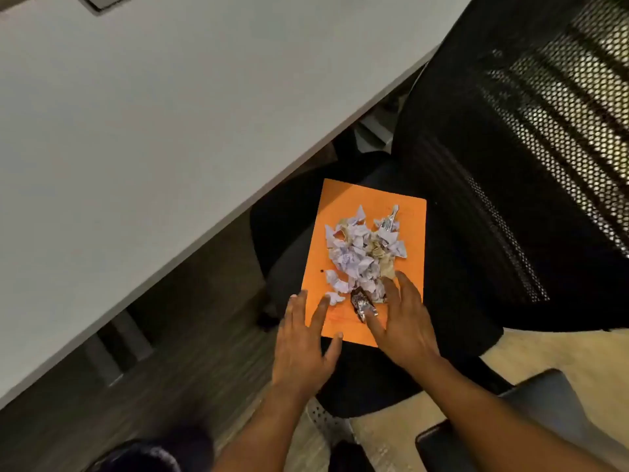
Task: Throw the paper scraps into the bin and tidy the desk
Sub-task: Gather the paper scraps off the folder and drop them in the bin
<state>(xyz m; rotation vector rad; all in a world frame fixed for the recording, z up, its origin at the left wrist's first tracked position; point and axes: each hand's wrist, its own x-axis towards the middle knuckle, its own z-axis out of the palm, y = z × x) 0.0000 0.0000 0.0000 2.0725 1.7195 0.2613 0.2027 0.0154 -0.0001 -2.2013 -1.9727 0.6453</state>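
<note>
An orange sheet lies flat on the seat of a black office chair, a little below the middle of the frame. Its long axis runs from the lower left toward the top, tilted slightly to the right, with the near short edge closest to the person. A heap of crumpled paper scraps sits on the sheet, stretched along that same axis; a crinkled foil wrapper lies at its near end. The left hand is open with fingers spread, fingertips on the sheet's near left corner. The right hand is also open, fingers splayed over the sheet's near right part, touching the heap's edge. A white desk fills the upper left.
</note>
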